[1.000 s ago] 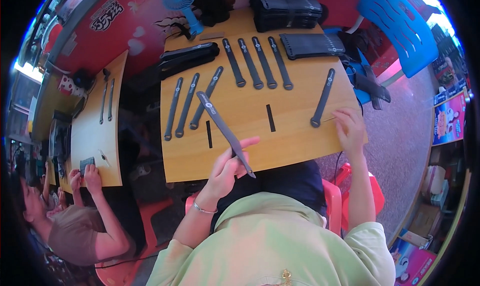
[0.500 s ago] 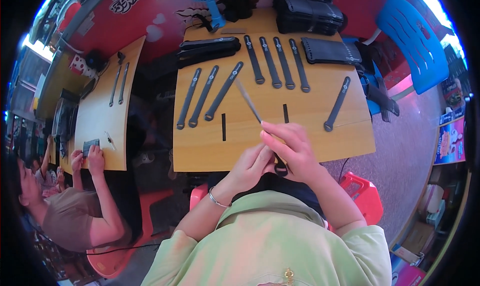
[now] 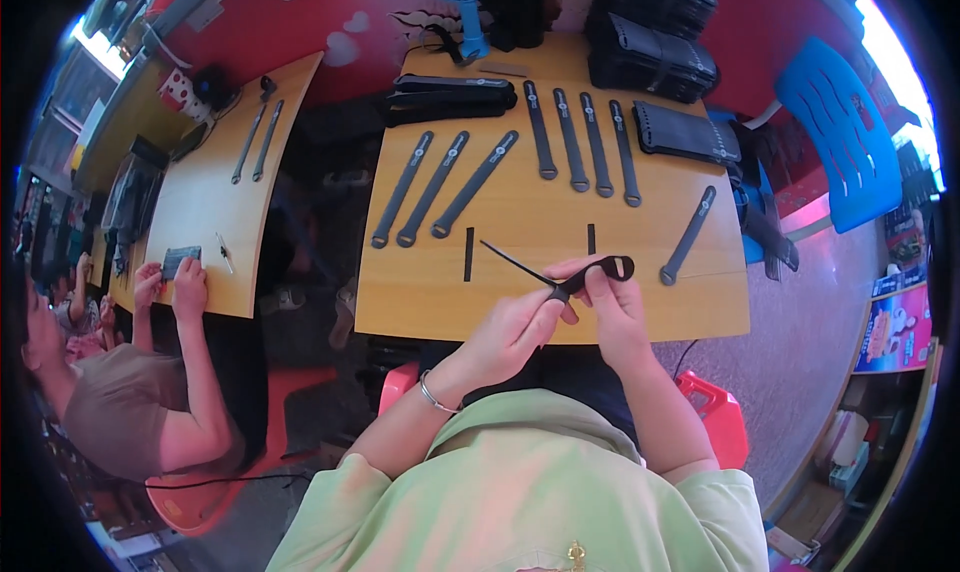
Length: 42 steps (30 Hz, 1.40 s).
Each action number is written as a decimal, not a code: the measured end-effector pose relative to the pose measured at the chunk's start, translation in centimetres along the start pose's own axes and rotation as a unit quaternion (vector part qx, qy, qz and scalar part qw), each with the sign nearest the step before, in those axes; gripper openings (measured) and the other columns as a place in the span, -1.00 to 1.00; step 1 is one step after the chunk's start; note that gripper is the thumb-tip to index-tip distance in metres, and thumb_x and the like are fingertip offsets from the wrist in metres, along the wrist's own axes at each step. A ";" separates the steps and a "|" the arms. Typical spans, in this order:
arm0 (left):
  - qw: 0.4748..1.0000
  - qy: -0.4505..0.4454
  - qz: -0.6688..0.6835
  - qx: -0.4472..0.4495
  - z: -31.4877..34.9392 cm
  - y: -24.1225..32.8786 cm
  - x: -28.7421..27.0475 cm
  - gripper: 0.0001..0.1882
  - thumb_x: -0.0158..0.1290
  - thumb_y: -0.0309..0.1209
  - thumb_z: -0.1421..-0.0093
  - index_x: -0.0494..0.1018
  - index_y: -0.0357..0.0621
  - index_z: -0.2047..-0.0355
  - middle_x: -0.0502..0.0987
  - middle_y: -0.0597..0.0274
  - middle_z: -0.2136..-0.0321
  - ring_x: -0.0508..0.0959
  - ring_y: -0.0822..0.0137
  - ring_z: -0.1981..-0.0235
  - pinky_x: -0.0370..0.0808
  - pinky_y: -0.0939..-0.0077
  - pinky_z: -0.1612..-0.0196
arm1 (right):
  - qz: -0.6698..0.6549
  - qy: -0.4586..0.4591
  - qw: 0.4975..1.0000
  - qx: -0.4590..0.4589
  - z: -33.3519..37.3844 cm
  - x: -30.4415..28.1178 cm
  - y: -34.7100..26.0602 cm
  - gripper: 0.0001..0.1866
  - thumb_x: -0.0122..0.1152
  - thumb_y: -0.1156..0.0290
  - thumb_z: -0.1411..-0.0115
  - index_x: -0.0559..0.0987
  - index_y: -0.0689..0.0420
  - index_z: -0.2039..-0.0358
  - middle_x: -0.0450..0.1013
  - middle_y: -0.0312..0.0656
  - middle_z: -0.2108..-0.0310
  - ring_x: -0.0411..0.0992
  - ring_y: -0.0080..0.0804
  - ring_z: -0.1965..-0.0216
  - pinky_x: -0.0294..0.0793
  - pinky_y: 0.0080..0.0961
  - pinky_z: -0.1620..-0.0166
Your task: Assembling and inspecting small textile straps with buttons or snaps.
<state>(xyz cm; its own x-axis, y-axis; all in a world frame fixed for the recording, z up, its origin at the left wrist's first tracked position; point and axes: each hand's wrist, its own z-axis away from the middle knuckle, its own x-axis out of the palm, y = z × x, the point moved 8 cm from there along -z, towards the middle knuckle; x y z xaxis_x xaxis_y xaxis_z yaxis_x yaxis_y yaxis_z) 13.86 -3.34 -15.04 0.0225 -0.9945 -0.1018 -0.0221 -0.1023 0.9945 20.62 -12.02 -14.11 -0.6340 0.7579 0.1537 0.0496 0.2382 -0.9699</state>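
Observation:
Near the front edge of the table, both my hands are closed on one black strap. My left hand pinches its middle, with the thin tail sticking out toward the upper left. My right hand grips the other part, thumb below the slotted end, which points right. Three similar dark grey straps lie in a slanted group on the left of the table. Several more straps sit side by side farther back. A lone strap rests near the right edge.
Two short black strips mark the wooden table. Bundled straps, dark packs and a blue fan stand at the back. A blue chair is at right. On the left, a co-worker handles a dark piece at another table.
The strap has swung round: its slotted end, low by my right palm before, now points up and right. My right hand has shifted to that end, and the tail lies lower and farther left.

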 end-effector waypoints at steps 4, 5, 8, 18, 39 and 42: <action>0.999 -0.014 0.013 -0.034 0.5 -0.4 -0.3 -0.69 -0.28 -0.32 -0.34 0.40 -0.25 0.35 0.23 0.37 0.71 0.23 0.53 0.67 0.19 0.62 0.57 | -0.030 -0.007 0.993 0.118 -0.8 -1.3 1.5 -0.63 -0.19 0.18 -0.35 0.51 0.16 0.29 0.52 -0.21 0.38 0.33 -0.69 0.53 0.26 -0.75 0.46; 0.998 -0.021 0.019 -0.058 0.7 -0.7 -0.4 -0.70 -0.25 -0.31 -0.33 0.39 -0.23 0.38 0.26 0.31 0.71 0.27 0.47 0.65 0.24 0.55 0.54 | -0.067 0.025 0.984 0.162 -1.0 -2.0 2.0 -0.63 -0.21 0.19 -0.36 0.51 0.17 0.29 0.51 -0.22 0.44 0.32 -0.69 0.59 0.28 -0.76 0.49; 0.994 -0.051 0.045 -0.085 2.0 -1.9 0.2 -0.71 -0.25 -0.31 -0.33 0.38 -0.23 0.39 0.25 0.38 0.71 0.25 0.52 0.65 0.23 0.59 0.55 | -0.157 0.119 0.972 0.125 -2.3 -5.0 1.3 -0.63 -0.21 0.16 -0.36 0.48 0.16 0.35 0.52 -0.18 0.46 0.31 -0.70 0.65 0.26 -0.79 0.56; 0.990 -0.004 0.094 -0.109 2.6 -3.7 -0.5 -0.82 -0.16 -0.40 -0.31 0.36 -0.27 0.30 0.35 0.41 0.60 0.35 0.59 0.59 0.35 0.71 0.45 | 0.256 -0.006 0.966 -0.041 -1.4 0.0 -3.0 -0.84 -0.01 0.42 -0.24 0.51 0.20 0.35 0.53 -0.22 0.50 0.45 -0.49 0.59 0.38 -0.61 0.51; 0.989 0.113 0.082 -0.052 2.3 -3.3 -0.4 -0.79 -0.26 -0.38 -0.35 0.34 -0.20 0.33 0.28 0.47 0.70 0.21 0.66 0.70 0.12 0.75 0.64 | -0.050 -0.034 0.995 0.076 -1.5 1.2 1.5 -0.83 -0.06 0.51 -0.28 0.50 0.26 0.21 0.53 -0.14 0.38 0.34 -0.71 0.62 0.33 -0.77 0.52; 0.990 0.126 0.066 -0.026 2.5 -2.9 -0.9 -0.78 -0.24 -0.37 -0.35 0.35 -0.21 0.33 0.27 0.45 0.71 0.21 0.64 0.70 0.13 0.74 0.63 | -0.110 -0.021 0.986 0.121 -1.9 1.2 1.1 -0.83 -0.04 0.44 -0.29 0.49 0.21 0.21 0.54 -0.15 0.38 0.35 -0.71 0.65 0.31 -0.79 0.54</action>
<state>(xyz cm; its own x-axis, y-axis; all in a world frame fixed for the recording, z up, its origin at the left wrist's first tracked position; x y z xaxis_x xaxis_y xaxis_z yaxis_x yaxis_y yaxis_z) 11.44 -2.25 -17.86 0.2716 -0.9619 0.0309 0.0102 0.0350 0.9993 21.32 -9.68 -14.68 -0.6409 0.6765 0.3627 -0.2756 0.2383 -0.9313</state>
